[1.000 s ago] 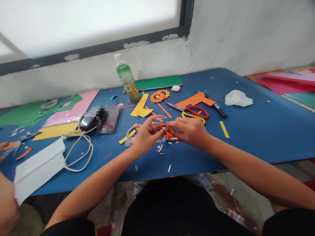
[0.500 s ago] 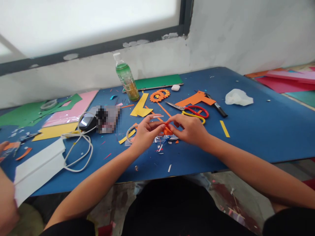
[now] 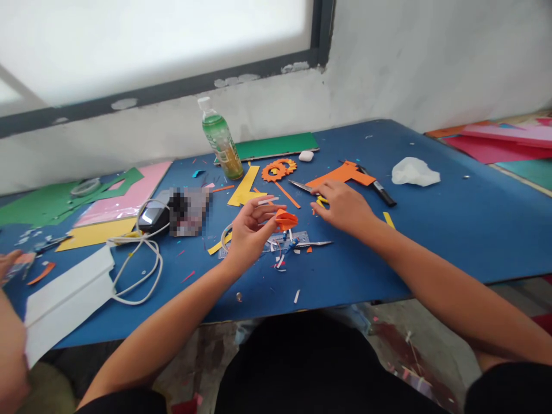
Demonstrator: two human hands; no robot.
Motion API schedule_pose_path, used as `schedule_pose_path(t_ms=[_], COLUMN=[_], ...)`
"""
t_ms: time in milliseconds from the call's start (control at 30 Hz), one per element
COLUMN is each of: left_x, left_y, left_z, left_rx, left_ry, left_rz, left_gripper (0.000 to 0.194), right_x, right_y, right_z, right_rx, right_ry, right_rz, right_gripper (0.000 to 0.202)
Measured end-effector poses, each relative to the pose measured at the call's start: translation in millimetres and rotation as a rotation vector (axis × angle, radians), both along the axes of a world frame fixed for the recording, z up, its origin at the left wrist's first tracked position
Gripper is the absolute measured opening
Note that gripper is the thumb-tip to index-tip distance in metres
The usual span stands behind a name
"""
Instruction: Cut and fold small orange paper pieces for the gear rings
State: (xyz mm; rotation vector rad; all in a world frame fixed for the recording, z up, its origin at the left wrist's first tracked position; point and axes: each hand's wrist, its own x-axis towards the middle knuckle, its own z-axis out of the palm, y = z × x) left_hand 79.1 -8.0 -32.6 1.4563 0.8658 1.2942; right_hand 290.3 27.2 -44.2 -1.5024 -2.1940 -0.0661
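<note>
— What do we have in our left hand [image 3: 248, 230]?

— A small folded orange paper piece [image 3: 286, 219], pinched at its left edge between thumb and fingertips, held just above the blue surface [image 3: 452, 230] near the middle of the frame. The other fingers are spread loosely, so that grip is closed only on the paper.

— And our right hand [image 3: 342, 206]?

— It lies palm down to the right of the paper, well clear of it, over the handles of the scissors [image 3: 302, 186]. Only the blades stick out to its left. The fingers are curled downward, but we cannot tell whether that grip has closed on the handles or merely rests on them.

— What lies around it?

— An orange cut-out [image 3: 345, 172] and a black marker [image 3: 379, 188] just above the hand, two orange gear shapes [image 3: 279, 168] further left, and a green bottle [image 3: 222, 141] upright toward the upper middle. A crumpled white bag [image 3: 414, 171] sits at the right. A white cable [image 3: 142, 270] loops at the left, and another person's hand [image 3: 8, 264] shows at the left edge.
</note>
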Motion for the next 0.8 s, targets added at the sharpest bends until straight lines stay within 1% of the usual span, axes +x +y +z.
schedule_pose_path(t_ms=[67,133,200,300,367,433,467,500,567,633,700,800], left_x=[-0.8,-1.5,-2.2,-3.2,-3.7,-4.1,-4.2,-4.2,-4.2,-3.9,-3.2,-1.9], left_y=[-0.9,-1.9,-2.9,-4.5,-5.5,-6.3,-6.6,-6.8,-7.1,-7.5,-8.1,-9.4], left_z=[1.0,2.8,4.9,7.6,8.9,9.7,9.9,10.0,10.0,9.5,8.4,5.6], left_rx=[0.035,0.074,0.114,0.140,0.128,0.110,0.101,0.096,0.091,0.093,0.092,0.085], left_ry=[-0.001,-0.013,-0.034,-0.063,-0.062,-0.052,-0.046,-0.043,-0.038,-0.034,-0.026,-0.007], left_rz=[0.005,0.010,0.007,0.005,0.016,0.030,0.032,0.031,0.022,0.009,-0.009,-0.034], left_gripper=[0.032,0.032,0.033,0.033,0.034,0.036,0.037,0.037,0.036,0.036,0.036,0.035], right_x=[10.9,20.6,29.4,40.2,42.7,38.6,33.9,27.7,12.8,-2.1,-13.3,-19.9], right_y=[10.8,19.6,26.8,34.9,36.8,33.2,28.9,22.9,7.1,-9.9,-23.2,-31.7], right_z=[-5.5,-10.2,-13.5,-15.9,-14.9,-10.4,-6.8,-2.4,7.2,15.4,20.2,20.6], right_rx=[-0.142,-0.202,-0.188,-0.135,-0.153,-0.127,-0.070,-0.005,0.058,0.111,0.155,0.122], right_ry=[-0.121,-0.133,-0.087,-0.073,-0.062,0.027,0.109,0.197,0.328,0.399,0.432,0.435], right_rz=[-0.064,-0.045,-0.057,-0.131,-0.159,-0.146,-0.121,-0.044,0.158,0.311,0.388,0.477], right_gripper=[0.032,0.033,0.031,0.026,0.026,0.026,0.026,0.024,0.025,0.024,0.022,0.020])
